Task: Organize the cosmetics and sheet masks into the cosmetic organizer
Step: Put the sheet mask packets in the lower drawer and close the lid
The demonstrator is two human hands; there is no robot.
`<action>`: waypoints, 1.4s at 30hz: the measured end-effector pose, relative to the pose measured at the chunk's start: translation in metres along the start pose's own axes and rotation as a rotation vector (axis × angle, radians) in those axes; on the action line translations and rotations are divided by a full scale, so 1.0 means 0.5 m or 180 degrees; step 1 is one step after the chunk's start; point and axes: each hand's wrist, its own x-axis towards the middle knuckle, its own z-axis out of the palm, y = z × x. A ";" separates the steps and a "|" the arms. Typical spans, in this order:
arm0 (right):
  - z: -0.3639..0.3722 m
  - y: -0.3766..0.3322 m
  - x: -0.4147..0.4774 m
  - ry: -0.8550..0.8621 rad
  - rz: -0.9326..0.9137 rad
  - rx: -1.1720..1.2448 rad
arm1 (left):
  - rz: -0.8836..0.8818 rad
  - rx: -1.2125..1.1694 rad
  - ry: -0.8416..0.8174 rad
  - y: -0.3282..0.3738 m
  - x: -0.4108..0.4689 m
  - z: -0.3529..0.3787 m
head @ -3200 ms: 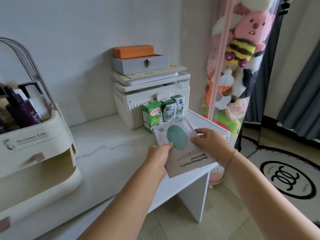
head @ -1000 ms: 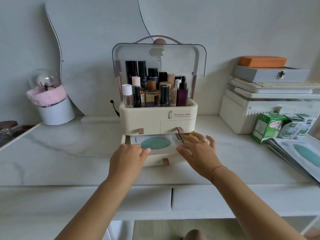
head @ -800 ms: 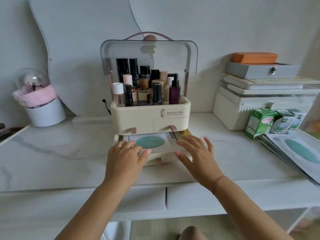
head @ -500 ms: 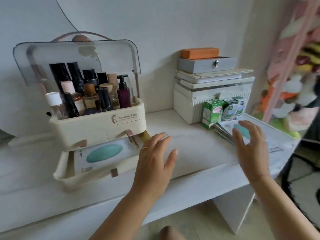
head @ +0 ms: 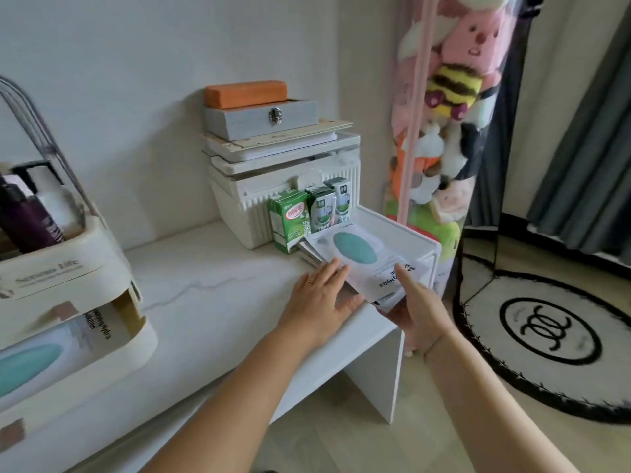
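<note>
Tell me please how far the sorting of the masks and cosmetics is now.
Done: bottles stand in the top of the organizer, and one sheet mask lies in its open drawer. In hand: the right hand pinches the top mask of the stack; the left hand rests flat beside it. Left: the masks underneath.

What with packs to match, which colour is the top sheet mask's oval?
Teal oval on the sheet mask; head view.

Teal-oval sheet masks (head: 355, 250) stacked at desk (head: 211, 268) corner.
</note>
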 end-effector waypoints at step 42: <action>0.229 0.022 -0.160 -0.1647 -0.2028 -0.1381 | -0.1259 -0.2009 0.3010 -0.105 -0.314 -0.229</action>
